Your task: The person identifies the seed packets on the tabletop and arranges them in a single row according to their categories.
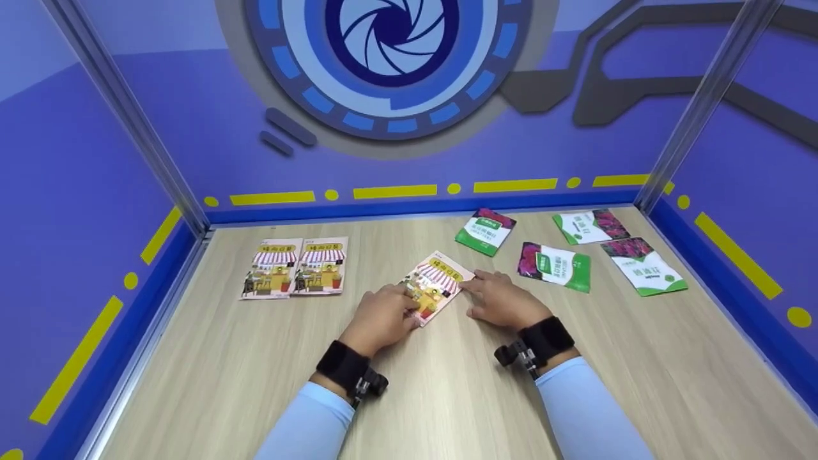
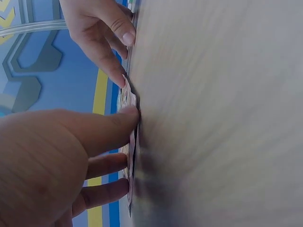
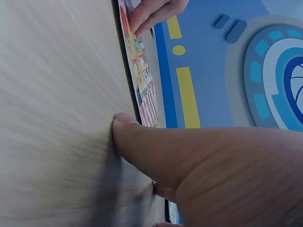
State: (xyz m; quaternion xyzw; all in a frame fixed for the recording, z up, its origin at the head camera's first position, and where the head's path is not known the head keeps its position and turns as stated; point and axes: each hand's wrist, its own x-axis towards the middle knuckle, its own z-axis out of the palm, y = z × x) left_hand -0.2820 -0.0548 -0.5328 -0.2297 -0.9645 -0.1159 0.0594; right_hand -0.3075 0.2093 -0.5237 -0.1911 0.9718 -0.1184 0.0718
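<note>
A pink packet (image 1: 441, 281) printed with a striped awning and shop front lies tilted on the table between the hands. My left hand (image 1: 381, 317) holds its lower left side, with the thumb at the near edge and fingers on the printed face, as the left wrist view shows. At the packet's right edge, my right hand (image 1: 505, 300) touches it with the fingertips. The right thumb (image 3: 130, 124) rests beside the packet, its tip on the table. Two matching pink packets (image 1: 271, 268) (image 1: 321, 265) lie side by side, slightly overlapping, on the left.
Several green-and-white packets with pink flowers lie at the right: one at the back (image 1: 486, 231), one nearer the right hand (image 1: 555, 267), and two (image 1: 591, 227) (image 1: 644, 266) farther right. Blue printed panels (image 1: 409, 169) enclose the wooden table (image 1: 447, 396) at back and sides.
</note>
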